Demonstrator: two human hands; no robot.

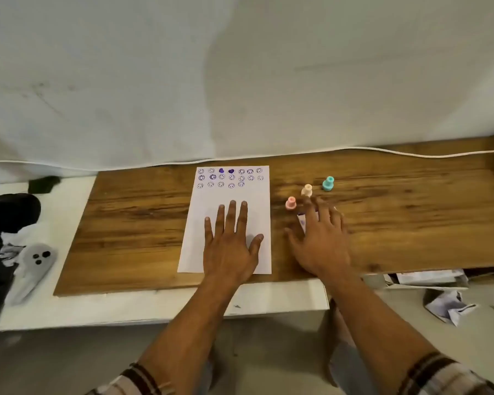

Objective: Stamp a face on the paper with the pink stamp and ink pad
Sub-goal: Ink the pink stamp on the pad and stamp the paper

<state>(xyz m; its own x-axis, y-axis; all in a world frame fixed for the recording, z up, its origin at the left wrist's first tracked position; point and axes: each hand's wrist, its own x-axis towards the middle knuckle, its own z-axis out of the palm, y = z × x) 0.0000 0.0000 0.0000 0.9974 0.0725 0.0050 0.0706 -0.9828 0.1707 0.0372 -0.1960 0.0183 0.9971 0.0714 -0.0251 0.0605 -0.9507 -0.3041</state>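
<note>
A white sheet of paper (208, 206) lies on the wooden board (131, 223), with three rows of purple stamped faces along its far edge. My left hand (231, 240) rests flat on the paper's lower half, fingers spread. The pink stamp (291, 203) stands upright just right of the paper. My right hand (320, 238) hovers open over the board, fingers apart, its fingertips close to the pink stamp without touching it. Under that hand a white ink pad (301, 222) with a purple stain is mostly hidden.
A peach stamp (307, 190) and a teal stamp (328, 183) stand behind the pink one. A grey sock-like cloth (37, 260) and dark clothing (9, 212) lie on the white surface at left. Crumpled papers (445, 306) lie on the floor at right.
</note>
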